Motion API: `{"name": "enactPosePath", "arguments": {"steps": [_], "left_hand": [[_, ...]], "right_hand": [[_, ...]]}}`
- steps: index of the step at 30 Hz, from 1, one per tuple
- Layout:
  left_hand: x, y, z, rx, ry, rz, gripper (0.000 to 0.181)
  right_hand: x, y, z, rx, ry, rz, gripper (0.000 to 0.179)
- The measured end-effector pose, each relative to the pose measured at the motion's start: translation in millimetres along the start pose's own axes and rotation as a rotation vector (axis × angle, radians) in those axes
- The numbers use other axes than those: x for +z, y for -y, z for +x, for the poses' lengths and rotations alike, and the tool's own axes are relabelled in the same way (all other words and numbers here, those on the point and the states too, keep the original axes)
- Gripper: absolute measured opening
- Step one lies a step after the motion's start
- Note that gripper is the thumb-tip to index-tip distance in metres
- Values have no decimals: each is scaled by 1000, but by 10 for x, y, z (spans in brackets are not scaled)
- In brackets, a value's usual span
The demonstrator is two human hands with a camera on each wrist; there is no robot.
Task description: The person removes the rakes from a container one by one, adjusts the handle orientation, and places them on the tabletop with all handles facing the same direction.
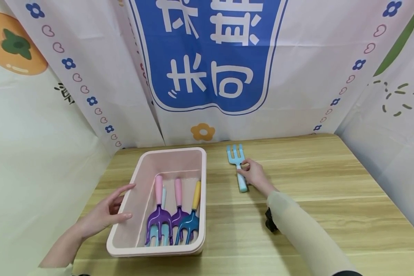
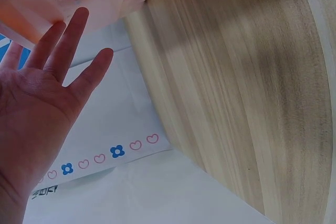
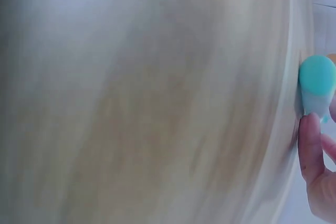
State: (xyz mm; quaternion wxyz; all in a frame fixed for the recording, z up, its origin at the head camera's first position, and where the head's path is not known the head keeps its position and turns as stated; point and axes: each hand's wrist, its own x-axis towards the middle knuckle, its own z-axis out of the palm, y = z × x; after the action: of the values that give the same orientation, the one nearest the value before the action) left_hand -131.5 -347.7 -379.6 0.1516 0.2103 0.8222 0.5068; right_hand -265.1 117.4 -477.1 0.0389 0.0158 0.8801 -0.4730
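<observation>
A light blue hand fork (image 1: 235,156) lies on the wooden table right of the bin, its tines toward the back. My right hand (image 1: 255,174) pinches its pale handle near the neck; the handle's turquoise end (image 3: 317,75) shows in the right wrist view. Against the left side of a pale pink plastic bin (image 1: 125,241) rests my left hand (image 1: 101,212), thumb and forefinger reaching over the rim. Its fingers are spread and fairly straight in the left wrist view. Inside the bin lie purple forks (image 1: 160,218) with pink handles, a dark teal fork (image 1: 190,222) with a yellow handle, and light blue tines partly hidden beneath.
Wood-grain table (image 1: 296,172) extends on both sides of the bin. A printed white curtain (image 1: 124,76) with a blue panel hangs along the back edge, and white sheets (image 1: 31,161) close off the sides. A small black object (image 1: 270,221) sits under the right sleeve.
</observation>
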Motion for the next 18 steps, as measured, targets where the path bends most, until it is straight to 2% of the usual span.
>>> {"name": "enactPosePath", "arguments": {"steps": [7, 13, 18], "left_hand": [[16, 0, -32, 11, -3, 8, 78], [15, -13, -13, -10, -12, 15, 78], [7, -19, -6, -17, -13, 22, 78]], "right_hand": [[-93, 95, -37, -78, -20, -22, 45], [-222, 259, -73, -191, 19, 47, 49], [-384, 471, -142, -325, 60, 90, 50]]}}
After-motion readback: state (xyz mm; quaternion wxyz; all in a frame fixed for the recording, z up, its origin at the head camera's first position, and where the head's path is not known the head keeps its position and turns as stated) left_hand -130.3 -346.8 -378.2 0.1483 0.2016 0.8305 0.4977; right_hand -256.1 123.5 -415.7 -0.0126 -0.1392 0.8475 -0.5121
